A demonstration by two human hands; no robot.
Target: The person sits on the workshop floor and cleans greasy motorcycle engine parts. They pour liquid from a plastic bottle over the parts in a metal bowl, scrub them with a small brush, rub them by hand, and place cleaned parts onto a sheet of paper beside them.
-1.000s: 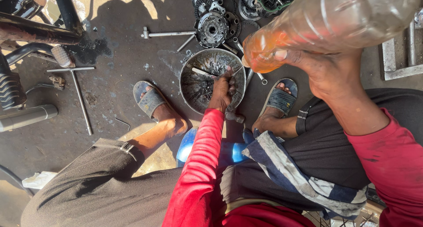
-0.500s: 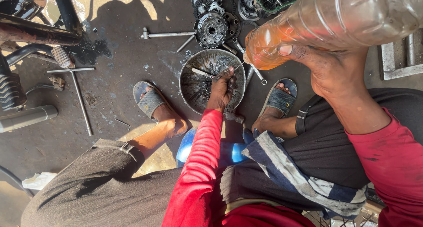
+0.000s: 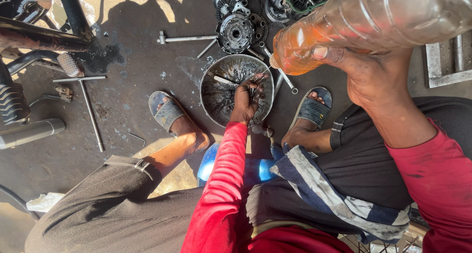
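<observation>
1. The right hand [image 3: 366,78] is clamped around a clear plastic bottle [image 3: 373,22], thumb across its side; the bottle is tipped neck-down to the left, with orange liquid pooled at the neck end.
2. A thin stream runs from the bottle's mouth down into a round metal pan [image 3: 221,98] on the floor, directly in front of the seated person.
3. The left hand [image 3: 246,98] reaches down into that pan, fingers curled on something small inside it; what it grips is too dark to tell.
4. The pan is grimy inside and holds a short pale rod near its upper left wall.
5. Both arms wear red sleeves. The feet, in grey sandals [image 3: 167,113], are planted on either side of the pan, and a blue stool [image 3: 209,162] shows between the legs.
6. Just beyond the pan lies a cluster of round engine parts [image 3: 236,32], clutch-like discs and gears, with a T-handled socket wrench [image 3: 184,38] to their left.
7. Further left on the stained concrete floor [image 3: 132,61] lies a long T-bar wrench [image 3: 88,103], beside a motorcycle frame [image 3: 39,37] with its spring and footrest.
8. A metal frame [image 3: 445,64] lies at the right edge.
</observation>
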